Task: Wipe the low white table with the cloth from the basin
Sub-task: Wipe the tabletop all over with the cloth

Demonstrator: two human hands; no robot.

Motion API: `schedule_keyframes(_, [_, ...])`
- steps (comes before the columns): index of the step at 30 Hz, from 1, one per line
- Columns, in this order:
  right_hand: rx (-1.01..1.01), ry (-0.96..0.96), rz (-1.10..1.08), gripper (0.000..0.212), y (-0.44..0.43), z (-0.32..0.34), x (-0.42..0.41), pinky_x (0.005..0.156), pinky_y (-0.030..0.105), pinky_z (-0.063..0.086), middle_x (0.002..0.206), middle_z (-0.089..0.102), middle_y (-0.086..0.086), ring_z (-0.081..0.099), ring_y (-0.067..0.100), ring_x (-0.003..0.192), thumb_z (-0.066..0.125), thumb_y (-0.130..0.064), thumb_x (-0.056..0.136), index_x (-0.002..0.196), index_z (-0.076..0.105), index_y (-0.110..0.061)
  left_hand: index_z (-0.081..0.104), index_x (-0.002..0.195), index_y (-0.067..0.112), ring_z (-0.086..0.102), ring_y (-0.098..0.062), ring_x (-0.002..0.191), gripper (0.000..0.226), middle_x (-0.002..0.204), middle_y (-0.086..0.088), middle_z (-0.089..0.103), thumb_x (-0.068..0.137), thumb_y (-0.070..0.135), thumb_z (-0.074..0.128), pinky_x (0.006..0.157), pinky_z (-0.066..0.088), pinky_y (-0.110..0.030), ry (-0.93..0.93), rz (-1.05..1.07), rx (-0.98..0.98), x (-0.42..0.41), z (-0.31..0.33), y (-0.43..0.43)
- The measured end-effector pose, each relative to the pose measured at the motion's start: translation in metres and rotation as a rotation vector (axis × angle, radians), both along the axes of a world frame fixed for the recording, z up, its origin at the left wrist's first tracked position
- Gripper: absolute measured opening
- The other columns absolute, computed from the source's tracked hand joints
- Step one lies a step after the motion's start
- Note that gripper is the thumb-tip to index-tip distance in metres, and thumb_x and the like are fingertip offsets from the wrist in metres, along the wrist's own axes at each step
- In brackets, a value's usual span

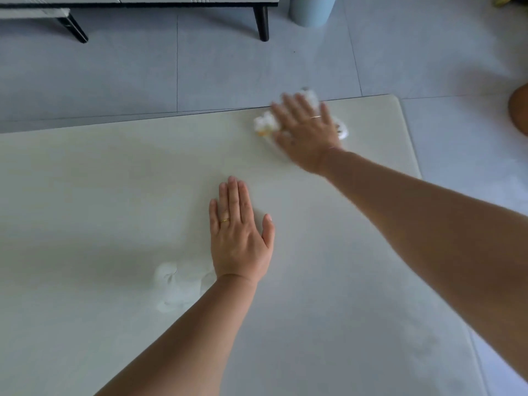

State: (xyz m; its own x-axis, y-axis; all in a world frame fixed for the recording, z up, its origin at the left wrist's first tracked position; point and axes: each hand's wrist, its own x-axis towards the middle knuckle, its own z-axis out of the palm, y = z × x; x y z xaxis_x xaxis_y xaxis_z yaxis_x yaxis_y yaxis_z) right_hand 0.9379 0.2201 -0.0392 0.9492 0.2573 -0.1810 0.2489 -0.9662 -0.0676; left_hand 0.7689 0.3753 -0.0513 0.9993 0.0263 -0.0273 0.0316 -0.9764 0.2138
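The low white table (114, 195) fills most of the view. My right hand (305, 132) lies flat with straight fingers on a white cloth (265, 124) near the table's far right corner, pressing it to the top; the hand is blurred. Parts of the cloth show on both sides of the hand and beyond the fingertips. My left hand (240, 232) rests palm down on the bare tabletop near the middle, fingers straight and together. The basin is out of view.
A pale smear or wet patch (177, 284) marks the table left of my left wrist. Beyond the far edge is grey tiled floor (171, 67), a white sofa on black legs (263, 21), a light blue bin (311, 10), and a brown object (518, 110) at right.
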Motion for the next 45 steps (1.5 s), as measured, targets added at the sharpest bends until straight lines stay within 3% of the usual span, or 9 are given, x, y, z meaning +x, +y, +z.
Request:
schedule_keyframes(6, [0.074,-0.002,-0.627,0.059,-0.017,-0.002,0.003,0.113,0.055,-0.008,0.16,-0.004,-0.001,-0.008,0.024,0.146,0.016,-0.048,0.096,0.151,0.002,-0.03,0.021,0.149,0.002,0.016,-0.028,0.146,0.07,0.157,-0.014,0.019,0.091,0.042,0.028,0.119,0.008,-0.042,-0.002,0.003,0.011,0.0,-0.001,-0.001])
schedule_keyframes(13, [0.029,0.016,0.029,0.059,-0.022,0.003,-0.016,0.116,0.05,-0.004,0.16,-0.002,-0.005,-0.006,0.018,0.146,0.019,-0.052,0.096,0.15,0.005,-0.032,0.022,0.148,0.002,0.016,-0.028,0.146,0.071,0.157,-0.014,0.02,0.091,0.043,0.027,0.119,0.01,-0.043,0.003,0.002,0.016,-0.001,0.001,-0.001])
schedule_keyframes(19, [0.05,0.023,-0.556,0.061,-0.05,-0.002,-0.007,0.115,0.053,-0.006,0.16,-0.006,0.0,-0.009,0.024,0.146,0.017,-0.051,0.096,0.15,0.0,-0.031,0.021,0.149,0.002,0.015,-0.028,0.146,0.071,0.158,-0.014,0.018,0.09,0.044,0.024,0.12,0.008,-0.042,0.013,0.009,0.026,0.0,0.003,-0.003])
schedule_keyframes(23, [0.084,0.001,-0.197,0.06,-0.002,-0.002,-0.063,0.114,0.05,-0.008,0.16,-0.003,-0.001,-0.008,0.022,0.146,0.017,-0.05,0.096,0.151,0.003,-0.029,0.019,0.149,0.003,0.012,-0.027,0.147,0.072,0.158,-0.013,0.016,0.09,0.045,0.021,0.12,0.005,-0.04,0.019,0.005,0.022,-0.001,0.005,-0.003])
schedule_keyframes(26, [0.025,0.014,0.036,0.061,-0.048,0.001,-0.094,0.116,0.048,-0.004,0.16,0.0,-0.004,-0.007,0.018,0.146,0.017,-0.054,0.094,0.15,0.006,-0.033,0.018,0.149,0.003,0.011,-0.026,0.147,0.073,0.159,-0.013,0.015,0.09,0.045,0.02,0.12,0.004,-0.04,0.006,-0.001,0.019,-0.001,0.003,-0.002])
schedule_keyframes(31, [0.077,0.002,-0.488,0.059,-0.079,-0.002,-0.118,0.116,0.049,-0.007,0.16,-0.002,-0.001,-0.009,0.02,0.146,0.022,-0.05,0.097,0.151,0.006,-0.03,0.015,0.15,0.003,0.009,-0.026,0.147,0.073,0.159,-0.012,0.013,0.09,0.046,0.018,0.119,0.0,-0.04,-0.01,0.018,0.051,-0.001,-0.001,-0.003])
schedule_keyframes(33, [0.091,-0.018,-0.494,0.061,-0.042,-0.005,-0.137,0.114,0.05,-0.009,0.16,-0.002,0.001,-0.009,0.023,0.146,0.022,-0.05,0.097,0.151,0.005,-0.028,0.017,0.15,0.003,0.01,-0.027,0.147,0.072,0.159,-0.013,0.015,0.091,0.044,0.02,0.119,-0.001,-0.043,-0.003,0.018,0.077,-0.002,-0.001,-0.005])
schedule_keyframes(38, [0.037,0.021,0.066,0.063,-0.059,0.001,-0.185,0.116,0.048,-0.004,0.16,0.006,-0.003,-0.004,0.02,0.147,0.015,-0.057,0.093,0.15,0.009,-0.032,0.009,0.15,0.003,0.001,-0.027,0.148,0.071,0.16,-0.014,0.005,0.097,0.041,0.035,0.118,-0.004,-0.048,0.025,0.041,0.124,-0.01,0.009,-0.007])
schedule_keyframes(45, [0.084,0.025,-0.588,0.062,-0.076,-0.002,-0.214,0.115,0.048,-0.011,0.16,-0.005,-0.001,-0.012,0.02,0.146,0.021,-0.053,0.096,0.151,0.002,-0.031,0.021,0.148,0.0,0.017,-0.03,0.145,0.068,0.156,-0.017,0.02,0.095,0.042,0.029,0.118,0.013,-0.046,-0.023,-0.049,-0.019,-0.119,0.026,-0.051])
